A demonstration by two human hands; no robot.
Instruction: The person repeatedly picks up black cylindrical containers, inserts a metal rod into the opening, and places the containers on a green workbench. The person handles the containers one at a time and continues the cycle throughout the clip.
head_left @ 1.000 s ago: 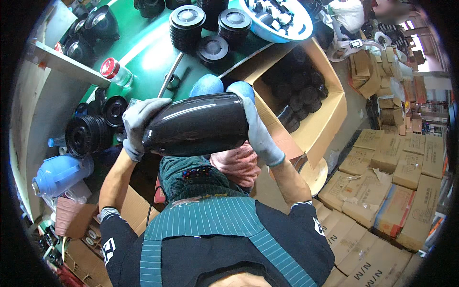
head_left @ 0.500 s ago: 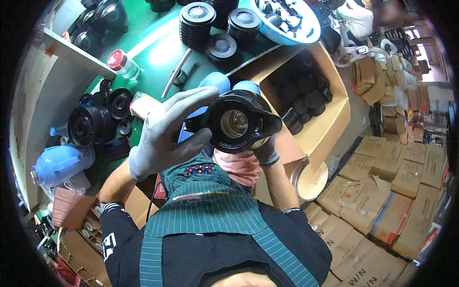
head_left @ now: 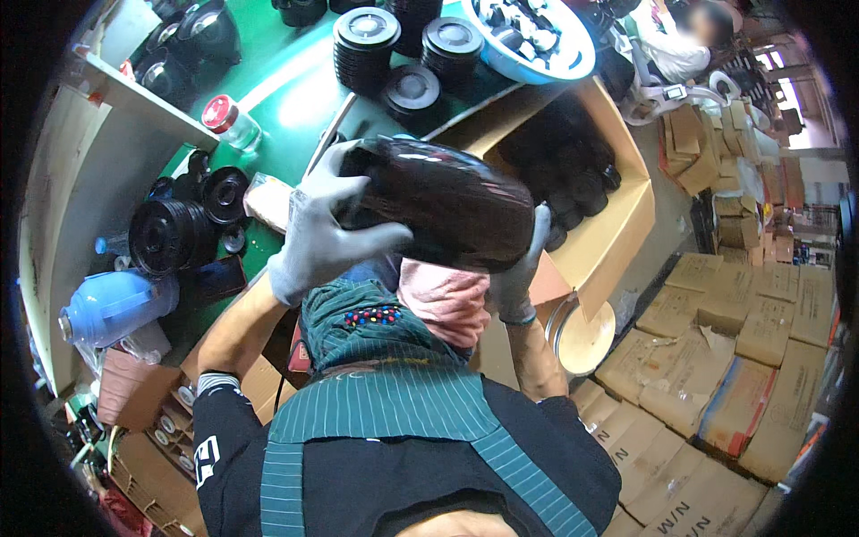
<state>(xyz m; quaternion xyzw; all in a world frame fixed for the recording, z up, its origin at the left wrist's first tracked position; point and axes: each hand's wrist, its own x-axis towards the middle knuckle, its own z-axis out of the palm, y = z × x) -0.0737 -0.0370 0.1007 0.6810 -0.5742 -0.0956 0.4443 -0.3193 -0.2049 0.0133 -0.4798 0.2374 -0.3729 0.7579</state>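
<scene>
A glossy black thermos jug [head_left: 458,204] lies sideways in the air above my lap, held between my two gloved hands. My left hand [head_left: 320,234], in a grey glove, grips its left end, where the handle and top seem to be. At the opposite, rounded end, my right hand [head_left: 521,279] wraps around from the side; some of its fingers are behind the jug. The jug's mouth and glass liner are turned out of sight.
An open cardboard box [head_left: 617,242] of black round parts stands to the right. Stacked black lids [head_left: 367,36] and a blue basin [head_left: 577,63] of small parts sit on the green table [head_left: 286,98]. At left are a red-capped jar [head_left: 234,125] and a blue thermos [head_left: 112,309].
The jug has tipped from mouth toward me to lying on its side. My right hand has moved out to its right end, and my left hand has shifted slightly right.
</scene>
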